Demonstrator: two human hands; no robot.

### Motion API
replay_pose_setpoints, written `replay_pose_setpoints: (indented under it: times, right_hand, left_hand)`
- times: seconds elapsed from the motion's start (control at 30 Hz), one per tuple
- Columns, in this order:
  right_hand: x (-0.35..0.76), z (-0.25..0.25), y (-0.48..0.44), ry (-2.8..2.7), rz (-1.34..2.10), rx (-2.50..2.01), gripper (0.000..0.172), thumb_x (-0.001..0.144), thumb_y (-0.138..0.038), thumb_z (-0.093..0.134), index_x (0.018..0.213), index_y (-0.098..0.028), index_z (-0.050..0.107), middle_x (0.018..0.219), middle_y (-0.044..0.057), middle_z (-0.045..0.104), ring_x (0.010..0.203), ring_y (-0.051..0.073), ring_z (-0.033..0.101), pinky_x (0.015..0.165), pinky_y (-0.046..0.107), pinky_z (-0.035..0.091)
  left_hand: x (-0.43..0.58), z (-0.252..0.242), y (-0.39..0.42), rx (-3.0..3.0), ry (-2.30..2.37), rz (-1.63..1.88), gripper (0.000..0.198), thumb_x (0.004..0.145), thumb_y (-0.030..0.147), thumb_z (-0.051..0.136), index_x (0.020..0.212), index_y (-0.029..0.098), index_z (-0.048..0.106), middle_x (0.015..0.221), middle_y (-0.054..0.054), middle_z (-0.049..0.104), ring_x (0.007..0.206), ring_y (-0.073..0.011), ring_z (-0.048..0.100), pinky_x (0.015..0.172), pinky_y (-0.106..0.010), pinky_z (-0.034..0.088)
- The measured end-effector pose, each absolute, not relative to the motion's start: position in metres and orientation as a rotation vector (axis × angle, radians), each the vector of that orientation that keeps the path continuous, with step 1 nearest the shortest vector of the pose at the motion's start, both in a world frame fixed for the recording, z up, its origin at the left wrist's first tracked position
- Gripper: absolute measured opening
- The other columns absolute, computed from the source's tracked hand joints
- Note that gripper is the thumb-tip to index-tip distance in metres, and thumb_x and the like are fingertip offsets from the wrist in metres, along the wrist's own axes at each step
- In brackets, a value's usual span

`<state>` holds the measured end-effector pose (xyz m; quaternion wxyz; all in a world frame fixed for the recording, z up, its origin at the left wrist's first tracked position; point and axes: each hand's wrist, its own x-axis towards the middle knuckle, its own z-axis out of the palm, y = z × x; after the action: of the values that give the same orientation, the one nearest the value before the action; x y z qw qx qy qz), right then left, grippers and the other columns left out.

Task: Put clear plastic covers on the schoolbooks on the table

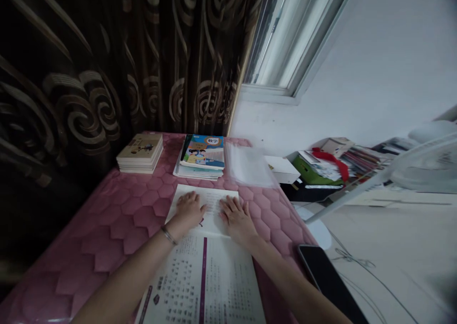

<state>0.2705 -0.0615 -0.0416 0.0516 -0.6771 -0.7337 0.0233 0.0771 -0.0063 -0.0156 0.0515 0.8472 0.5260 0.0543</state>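
Observation:
An open book (228, 276) with printed text lies on the pink table, its far page mostly white and its near page full of characters with a purple stripe. My left hand (189, 210) rests palm down on the left side of the far page, fingers slightly bent. On the right side of that page my right hand (238, 221) lies flat with its fingers spread. Neither hand holds anything. A metal bracelet (169, 235) circles my left wrist. Both hands cover parts of the page.
Behind the book stand a stack of tan books (140, 152), a pile of textbooks (203, 155) and some white sheets (248, 166). A black phone or tablet (330, 283) lies at the right edge. Beyond are a white fan (424, 167), a cluttered shelf (321, 171) and a patterned curtain (150, 52).

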Motion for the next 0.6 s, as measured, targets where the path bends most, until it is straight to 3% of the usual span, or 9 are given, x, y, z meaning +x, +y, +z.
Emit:
replay_pose_setpoints:
  times: [0.07,0.2,0.27,0.6]
  right_hand:
    - [0.269,-0.04,-0.061,-2.249,0.058,-2.073,0.051,0.101,-0.04,0.027,0.147,-0.023,0.039,0.158,0.009,0.03,0.145,0.032,0.023,0.115,0.062,0.008]
    - [0.265,-0.033,-0.061,-2.268,0.064,-2.123,0.05,0.101,-0.038,0.029,0.148,-0.022,0.039,0.157,0.01,0.031,0.144,0.031,0.024,0.115,0.062,0.009]
    - [0.264,-0.029,-0.062,-2.27,0.083,-2.131,0.05,0.101,-0.039,0.029,0.148,-0.022,0.038,0.158,0.01,0.03,0.144,0.031,0.024,0.115,0.062,0.009]
    - [0.259,-0.011,-0.058,-2.27,0.21,-2.174,0.055,0.101,-0.045,0.028,0.146,-0.018,0.041,0.156,0.013,0.031,0.145,0.033,0.024,0.116,0.062,0.006]
  left_hand:
    - [0.088,-0.012,-0.002,2.585,1.621,0.175,0.051,0.095,0.04,0.042,0.134,0.01,0.051,0.142,-0.021,0.049,0.135,-0.0329,0.041,0.113,-0.051,0.027]
    - [0.089,-0.02,0.011,2.57,1.596,0.145,0.069,0.094,0.048,0.039,0.147,0.006,0.033,0.157,-0.02,0.029,0.146,-0.0311,0.022,0.118,-0.046,0.017]
    - [0.081,-0.029,0.017,2.524,1.662,0.156,0.075,0.093,0.053,0.035,0.149,0.003,0.028,0.158,-0.02,0.026,0.147,-0.0303,0.02,0.119,-0.044,0.016]
    - [0.063,-0.04,0.023,2.485,1.832,0.196,0.08,0.091,0.061,0.028,0.149,0.006,0.03,0.158,-0.019,0.025,0.146,-0.0342,0.02,0.118,-0.048,0.016]
